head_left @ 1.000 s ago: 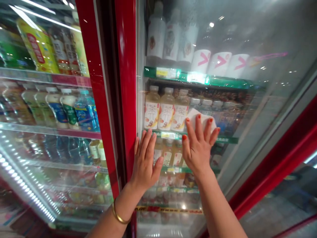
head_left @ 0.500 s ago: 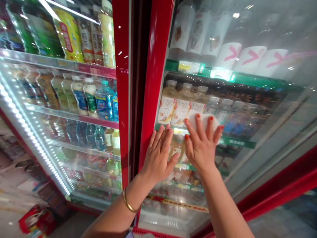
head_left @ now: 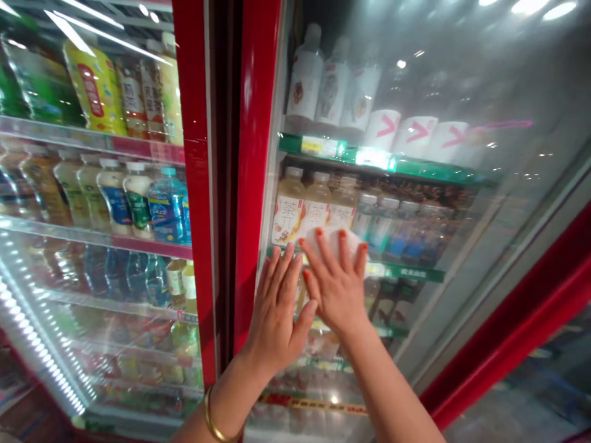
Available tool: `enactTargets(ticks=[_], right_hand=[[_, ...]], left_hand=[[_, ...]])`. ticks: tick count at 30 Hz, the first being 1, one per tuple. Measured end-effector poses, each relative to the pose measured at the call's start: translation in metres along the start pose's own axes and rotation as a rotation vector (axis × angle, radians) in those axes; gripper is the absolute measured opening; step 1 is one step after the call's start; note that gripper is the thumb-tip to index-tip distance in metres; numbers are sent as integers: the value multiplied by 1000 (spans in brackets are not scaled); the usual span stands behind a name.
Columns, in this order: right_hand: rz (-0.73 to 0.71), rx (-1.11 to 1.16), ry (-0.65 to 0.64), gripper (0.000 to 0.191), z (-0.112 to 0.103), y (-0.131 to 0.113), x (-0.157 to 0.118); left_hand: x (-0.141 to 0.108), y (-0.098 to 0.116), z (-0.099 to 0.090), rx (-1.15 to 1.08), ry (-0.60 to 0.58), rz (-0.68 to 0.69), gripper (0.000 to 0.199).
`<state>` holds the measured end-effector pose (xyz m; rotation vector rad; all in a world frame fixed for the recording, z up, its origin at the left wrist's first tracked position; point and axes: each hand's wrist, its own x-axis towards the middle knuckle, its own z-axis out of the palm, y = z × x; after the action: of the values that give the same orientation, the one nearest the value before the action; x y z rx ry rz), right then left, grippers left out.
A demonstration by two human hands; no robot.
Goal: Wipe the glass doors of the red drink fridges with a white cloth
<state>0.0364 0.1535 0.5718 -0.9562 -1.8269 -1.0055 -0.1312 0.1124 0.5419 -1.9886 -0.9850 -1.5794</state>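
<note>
My right hand [head_left: 339,286] lies with its fingers spread on a folded white cloth [head_left: 349,239], holding it flat against the glass door [head_left: 466,240] of a drinks fridge. Orange-red polish shows on its nails. Close beside it on the left, my left hand [head_left: 279,307] is open and flat, its fingers stretched upward over the same glass near the red door frame [head_left: 258,141]. Whether its palm touches the pane cannot be seen. A gold bangle [head_left: 211,421] circles the left wrist. Tea bottles [head_left: 287,212] stand behind the glass, partly hidden by the hands.
To the left is a second lit fridge with a red frame [head_left: 191,203] and shelves of drinks, among them a blue bottle [head_left: 167,206]. White-labelled bottles [head_left: 305,83] fill the upper shelf behind my door. A slanting red frame [head_left: 512,314] borders the right side.
The view has turned, shifting the fridges leftward and slightly down. My right hand has slid left across the glass with the cloth, closer to my left hand, which stays about where it was.
</note>
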Motion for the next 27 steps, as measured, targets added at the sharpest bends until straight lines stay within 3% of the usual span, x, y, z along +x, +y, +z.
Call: enactTargets(ticks=[3,6,9,12,15,17,20,23,25,27], right_hand=[[-94,22,-39,66,3,-4,-34],[71,0,27,73,-6,29,-60],[218,-29,93,76,-16,56,-41],[134,-39,32,74,-16,45,-16],[44,-32,-11,76,-11,35,-36],[108,-56,5,78,-11,53,-68],[337,-90,85,75,-21,106,-94],[475,-82,170,72,-34,136,-71],[404,-61,128,74,-36,124,-50],[251,-26,28,77,-30,100,-49]], left_hand=[[1,0,1,11,16,-36,72],[-2,-5,0,71,5,-48,72],[3,1,7,114,6,-76,72],[12,17,26,124,-6,-47,73],[6,30,41,130,-28,17,75],[-3,30,44,157,-56,48,74],[-9,28,41,189,-59,53,74],[8,38,43,143,-6,17,74],[22,52,52,92,5,21,72],[28,65,64,64,-6,40,71]])
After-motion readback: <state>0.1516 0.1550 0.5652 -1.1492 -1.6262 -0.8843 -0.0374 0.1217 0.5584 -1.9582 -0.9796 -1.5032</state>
